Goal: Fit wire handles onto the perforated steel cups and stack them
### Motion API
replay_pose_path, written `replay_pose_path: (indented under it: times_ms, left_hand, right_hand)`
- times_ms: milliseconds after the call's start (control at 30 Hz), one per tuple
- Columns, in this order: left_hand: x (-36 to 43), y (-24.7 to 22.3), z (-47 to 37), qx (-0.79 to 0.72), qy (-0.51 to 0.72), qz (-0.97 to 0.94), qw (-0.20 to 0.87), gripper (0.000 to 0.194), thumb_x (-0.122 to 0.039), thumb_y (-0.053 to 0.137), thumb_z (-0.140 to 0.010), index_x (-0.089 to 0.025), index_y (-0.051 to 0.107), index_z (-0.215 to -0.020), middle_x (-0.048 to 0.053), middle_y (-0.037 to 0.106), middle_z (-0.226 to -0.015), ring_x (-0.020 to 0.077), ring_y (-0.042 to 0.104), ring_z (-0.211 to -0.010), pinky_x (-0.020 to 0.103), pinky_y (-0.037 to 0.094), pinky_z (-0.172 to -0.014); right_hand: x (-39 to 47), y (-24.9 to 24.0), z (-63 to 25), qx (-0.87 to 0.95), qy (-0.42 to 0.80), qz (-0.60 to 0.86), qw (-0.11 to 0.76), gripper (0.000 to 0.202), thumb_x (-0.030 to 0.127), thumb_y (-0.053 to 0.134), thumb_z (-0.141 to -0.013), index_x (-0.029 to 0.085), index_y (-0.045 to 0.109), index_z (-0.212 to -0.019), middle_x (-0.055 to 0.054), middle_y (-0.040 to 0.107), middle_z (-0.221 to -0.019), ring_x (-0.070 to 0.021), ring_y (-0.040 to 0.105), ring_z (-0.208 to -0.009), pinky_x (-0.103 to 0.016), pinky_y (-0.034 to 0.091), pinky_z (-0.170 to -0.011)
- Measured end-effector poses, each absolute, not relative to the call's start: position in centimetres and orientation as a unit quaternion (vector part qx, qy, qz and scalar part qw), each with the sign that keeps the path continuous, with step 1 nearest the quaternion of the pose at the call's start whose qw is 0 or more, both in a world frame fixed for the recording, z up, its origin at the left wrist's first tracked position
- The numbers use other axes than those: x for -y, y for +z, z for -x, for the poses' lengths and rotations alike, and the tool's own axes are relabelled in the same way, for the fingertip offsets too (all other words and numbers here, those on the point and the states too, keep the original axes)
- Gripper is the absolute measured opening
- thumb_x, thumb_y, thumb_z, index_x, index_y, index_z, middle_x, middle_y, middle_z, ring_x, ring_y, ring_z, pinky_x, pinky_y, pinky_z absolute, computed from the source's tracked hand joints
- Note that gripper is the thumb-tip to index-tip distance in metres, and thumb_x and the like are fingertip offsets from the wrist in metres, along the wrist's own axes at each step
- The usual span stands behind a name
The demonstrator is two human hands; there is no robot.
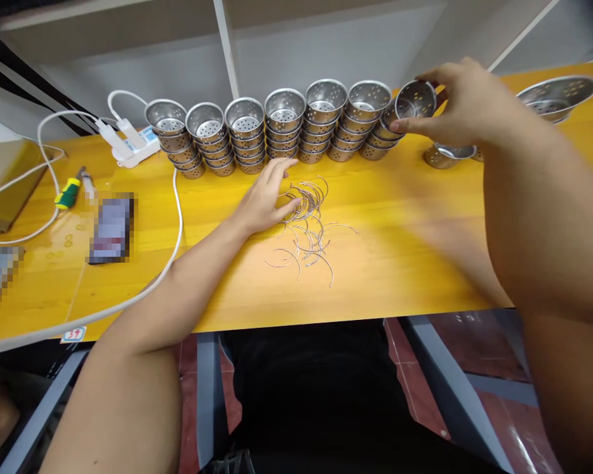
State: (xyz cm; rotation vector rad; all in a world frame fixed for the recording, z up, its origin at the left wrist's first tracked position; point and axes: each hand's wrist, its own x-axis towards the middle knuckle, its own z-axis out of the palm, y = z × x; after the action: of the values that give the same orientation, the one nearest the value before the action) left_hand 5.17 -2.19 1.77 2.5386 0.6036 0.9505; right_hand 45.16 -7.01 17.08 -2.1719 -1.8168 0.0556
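Observation:
My right hand (454, 99) grips a perforated metal cup (416, 100) by its side, thumb below and fingers over the rim. The cup is tilted at the top of the rightmost stack (375, 146); I cannot tell if it rests on it. My left hand (269, 197) lies by a loose pile of thin curved wires (306, 207), its fingers stretched out and apart. Several more wires (316, 247) are scattered nearer the table's front edge. Just beyond my left fingertips stands a stack of the same cups (282, 135).
Stacks of cups (205, 141) form a row along the back. Right of it are a single cup (447, 155) and a wide perforated bowl (556, 95). Leftward lie a power strip (133, 148), a white cable (178, 217), a yellow-green screwdriver (69, 193) and a phone (111, 230).

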Motion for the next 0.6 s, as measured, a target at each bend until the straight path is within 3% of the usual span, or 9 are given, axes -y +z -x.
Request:
replay_pose_path:
  times_ms: [100,267,433,600]
  left_hand:
    - [2.6,2.3,-5.1,-0.234,0.321,-0.898,0.187,0.084,-0.067,0.072,-0.117,-0.027,0.045,-0.185,0.023,0.059,-0.188,0.0412,0.072,-0.163,0.066,0.065,-0.142]
    - [2.7,2.5,-5.2,-0.244,0.310,-0.898,0.193,0.083,-0.064,0.075,-0.116,-0.026,0.048,-0.184,0.024,0.059,-0.189,0.0421,0.064,-0.176,0.066,0.063,-0.145]
    - [2.8,2.6,-5.3,-0.242,0.305,-0.903,0.181,0.082,-0.051,0.075,-0.112,-0.021,0.045,-0.183,0.026,0.059,-0.188,0.0420,0.060,-0.181,0.065,0.057,-0.152]
    - [2.7,2.4,-5.2,-0.229,0.309,-0.907,0.173,0.078,-0.050,0.075,-0.113,-0.019,0.048,-0.180,0.026,0.061,-0.186,0.0413,0.060,-0.182,0.063,0.054,-0.155]
  right_hand:
    - [7.3,17.6,-43.9,0.618,0.041,0.773,0.135,0.092,0.044,0.100,-0.116,0.012,0.062,-0.193,-0.035,0.060,-0.186,-0.0455,0.069,-0.172,-0.051,0.054,-0.136]
    - [7.0,17.2,-44.1,0.656,0.062,0.741,0.130,0.120,0.043,0.103,-0.113,0.017,0.033,-0.208,-0.039,0.035,-0.201,-0.0438,0.053,-0.188,-0.048,0.044,-0.147]
    - [5.5,16.6,-44.0,0.683,0.046,0.723,0.093,0.106,0.045,0.092,-0.121,0.012,0.037,-0.205,-0.037,0.054,-0.190,-0.0417,0.061,-0.180,-0.046,0.047,-0.140]
    - [3.7,16.7,-44.7,0.665,0.032,0.745,0.046,0.115,0.051,0.097,-0.113,0.017,0.038,-0.206,-0.037,0.059,-0.187,-0.0518,0.063,-0.178,-0.056,0.052,-0.135]
